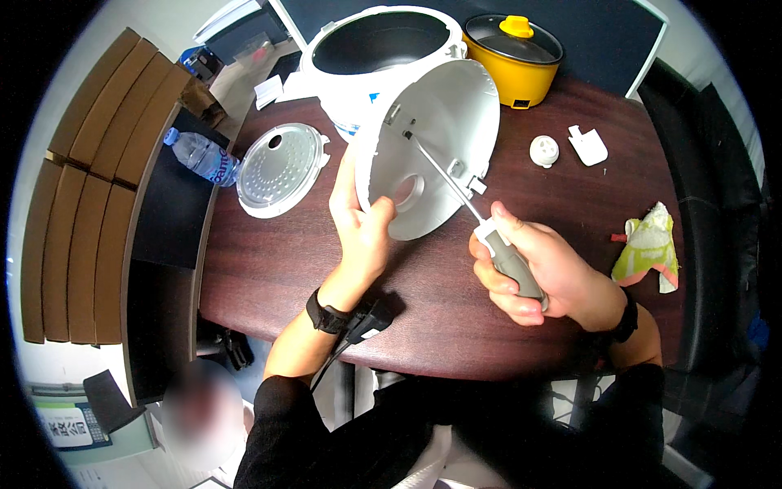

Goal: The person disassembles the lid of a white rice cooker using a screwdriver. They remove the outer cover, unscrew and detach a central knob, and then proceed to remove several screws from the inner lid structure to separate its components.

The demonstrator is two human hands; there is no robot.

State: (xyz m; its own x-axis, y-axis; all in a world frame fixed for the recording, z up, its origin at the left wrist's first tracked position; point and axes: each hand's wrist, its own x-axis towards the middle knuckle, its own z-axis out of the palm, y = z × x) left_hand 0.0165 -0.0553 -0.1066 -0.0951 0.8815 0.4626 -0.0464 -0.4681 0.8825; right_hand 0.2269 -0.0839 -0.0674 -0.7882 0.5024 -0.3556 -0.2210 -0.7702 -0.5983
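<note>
My left hand (362,232) grips the rim of a white, bowl-shaped plastic lid shell (460,102) and holds it tilted above the table, its hollow side facing right. In my right hand (542,269) is a screwdriver (501,246) with a grey and white handle. Its long shaft reaches into the shell, and the tip is at or close to a small dark spot on the inner wall; contact cannot be made out. Behind the shell stands a white rice cooker body (322,61) with a dark inner pot (383,49).
A perforated, translucent inner lid (281,171) lies left on the dark wooden table (440,306), beside a water bottle (199,155). A yellow cooker (521,77) stands behind. Right are a round white part (543,151), a white plastic piece (588,145) and a cloth (649,248). Cardboard boxes (77,244) stack left.
</note>
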